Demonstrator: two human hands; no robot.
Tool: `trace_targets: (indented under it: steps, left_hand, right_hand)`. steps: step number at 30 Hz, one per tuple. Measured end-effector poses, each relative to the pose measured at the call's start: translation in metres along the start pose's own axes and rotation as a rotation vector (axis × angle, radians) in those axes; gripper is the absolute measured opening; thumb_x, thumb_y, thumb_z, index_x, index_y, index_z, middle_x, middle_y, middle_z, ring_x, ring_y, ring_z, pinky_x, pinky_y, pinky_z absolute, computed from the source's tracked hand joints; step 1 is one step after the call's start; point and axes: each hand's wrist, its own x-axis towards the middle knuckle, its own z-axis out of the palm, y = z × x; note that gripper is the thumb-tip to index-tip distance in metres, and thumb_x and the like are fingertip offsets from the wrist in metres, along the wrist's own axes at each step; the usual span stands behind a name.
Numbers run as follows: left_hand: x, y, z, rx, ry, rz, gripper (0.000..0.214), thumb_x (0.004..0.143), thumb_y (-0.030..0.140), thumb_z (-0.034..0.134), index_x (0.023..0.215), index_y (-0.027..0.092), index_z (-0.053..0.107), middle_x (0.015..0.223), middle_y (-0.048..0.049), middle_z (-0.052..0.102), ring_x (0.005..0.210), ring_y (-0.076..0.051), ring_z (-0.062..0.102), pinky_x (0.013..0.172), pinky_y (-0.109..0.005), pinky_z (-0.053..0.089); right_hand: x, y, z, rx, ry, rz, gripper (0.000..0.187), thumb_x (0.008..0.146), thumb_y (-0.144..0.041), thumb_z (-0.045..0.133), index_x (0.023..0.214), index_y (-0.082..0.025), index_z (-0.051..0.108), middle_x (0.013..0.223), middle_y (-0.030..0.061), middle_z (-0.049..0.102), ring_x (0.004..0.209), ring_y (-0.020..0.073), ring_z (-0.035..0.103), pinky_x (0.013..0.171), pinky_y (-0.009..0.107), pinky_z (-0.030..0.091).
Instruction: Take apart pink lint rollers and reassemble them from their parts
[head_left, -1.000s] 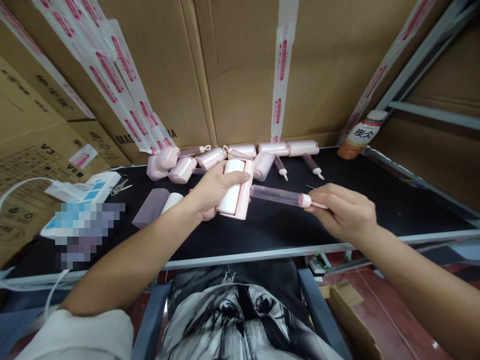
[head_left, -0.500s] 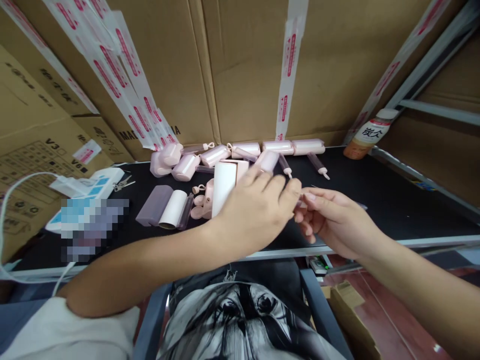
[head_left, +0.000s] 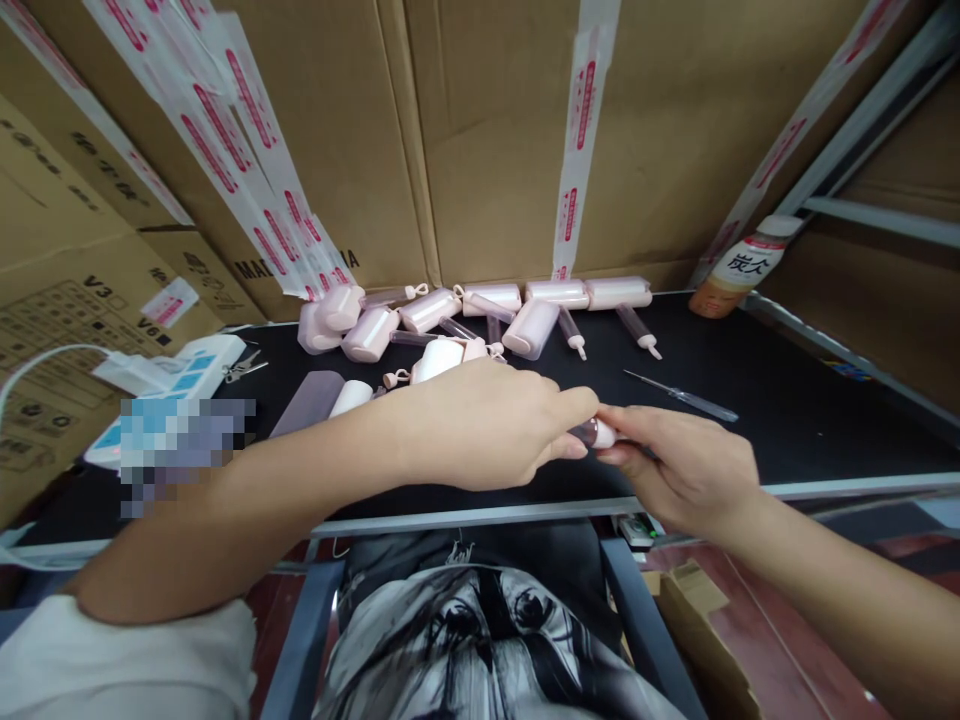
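Observation:
In front of me, low over the table's near edge, both hands meet at a small translucent tube with a pale pink cap. My left hand is closed around the tube end, its back turned up and hiding most of the tube. The fingertips of my right hand pinch the pink cap from the other side. Similar tubes with pink ends lie beyond the hands. Past my left wrist, a white cylinder and pink parts are partly covered.
Several pink-and-clear cases line the back of the black table. To the right lie a thin screwdriver and a drink bottle. A power strip and keys are at left; tall cardboard stands behind.
Both hands have come down and slightly toward me, uncovering the pink-capped tube between them and the screwdriver. My left forearm now covers more of the white cylinders.

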Motion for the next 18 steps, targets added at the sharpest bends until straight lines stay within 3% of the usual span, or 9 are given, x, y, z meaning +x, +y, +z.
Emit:
trace_targets:
  steps: [2,4,6,8,10,13,15,18]
  left_hand:
    - [-0.002,-0.002,-0.001,0.030,-0.009,-0.013,0.023,0.110,0.042,0.055,0.117,0.023,0.067,0.098,-0.0055,0.080,0.072,-0.022,0.071,0.061,-0.031,0.040]
    - [-0.005,-0.003,0.003,0.112,0.031,-0.023,0.024,0.111,0.039,0.054,0.116,0.021,0.068,0.098,-0.0065,0.079,0.075,-0.024,0.073,0.061,-0.032,0.041]
    - [-0.008,-0.003,0.010,0.204,0.087,-0.009,0.025,0.110,0.039,0.053,0.113,0.020,0.068,0.097,-0.0074,0.078,0.074,-0.025,0.074,0.059,-0.033,0.040]
    - [-0.008,-0.002,0.017,0.280,0.132,0.025,0.026,0.109,0.040,0.054,0.107,0.019,0.069,0.093,-0.0074,0.077,0.070,-0.025,0.074,0.057,-0.035,0.040]
    - [-0.008,-0.001,0.021,0.321,0.156,0.052,0.027,0.109,0.041,0.055,0.102,0.019,0.068,0.088,-0.0065,0.075,0.066,-0.025,0.073,0.056,-0.036,0.039]
    - [-0.007,0.001,0.022,0.331,0.155,0.042,0.028,0.108,0.043,0.056,0.099,0.019,0.068,0.084,-0.0057,0.075,0.065,-0.026,0.074,0.055,-0.036,0.037]
    - [-0.005,0.004,0.023,0.321,0.153,0.022,0.028,0.108,0.042,0.057,0.099,0.019,0.068,0.084,-0.0059,0.076,0.068,-0.027,0.076,0.055,-0.035,0.037]
    - [-0.005,0.004,0.024,0.292,0.158,-0.016,0.027,0.107,0.043,0.059,0.101,0.018,0.069,0.086,-0.0066,0.077,0.071,-0.027,0.077,0.057,-0.035,0.039]
  right_hand:
    - [-0.001,0.004,0.002,0.125,-0.001,0.053,0.037,0.101,-0.060,0.068,0.118,-0.028,0.077,0.095,0.0099,0.083,0.083,0.0265,0.080,0.077,0.038,0.064]
    - [0.002,0.006,0.005,0.439,-0.079,0.199,0.047,0.103,-0.063,0.064,0.128,-0.025,0.073,0.093,0.0086,0.081,0.079,0.0242,0.079,0.075,0.037,0.065]
    - [0.008,0.005,0.008,0.774,-0.273,0.378,0.059,0.103,-0.073,0.056,0.124,-0.020,0.072,0.093,0.0098,0.080,0.075,0.0228,0.077,0.070,0.036,0.065]
    - [0.014,0.001,0.012,0.931,-0.483,0.510,0.066,0.101,-0.079,0.053,0.105,-0.016,0.071,0.089,0.0107,0.077,0.067,0.0195,0.073,0.062,0.033,0.062]
    - [0.019,-0.003,0.017,0.935,-0.578,0.559,0.063,0.100,-0.078,0.058,0.091,-0.016,0.066,0.072,0.0027,0.065,0.054,0.0118,0.058,0.052,0.025,0.051]
    - [0.023,-0.009,0.023,0.887,-0.555,0.501,0.055,0.101,-0.072,0.062,0.093,-0.017,0.063,0.059,-0.0099,0.036,0.048,0.0062,0.027,0.043,0.020,0.027]
    - [0.026,-0.013,0.025,0.764,-0.496,0.394,0.051,0.103,-0.068,0.062,0.094,-0.017,0.065,0.061,-0.0089,0.036,0.052,0.0074,0.026,0.045,0.021,0.026]
    - [0.025,-0.017,0.021,0.467,-0.355,0.199,0.048,0.106,-0.061,0.059,0.085,-0.018,0.064,0.068,-0.0024,0.053,0.060,0.0110,0.045,0.055,0.024,0.039]
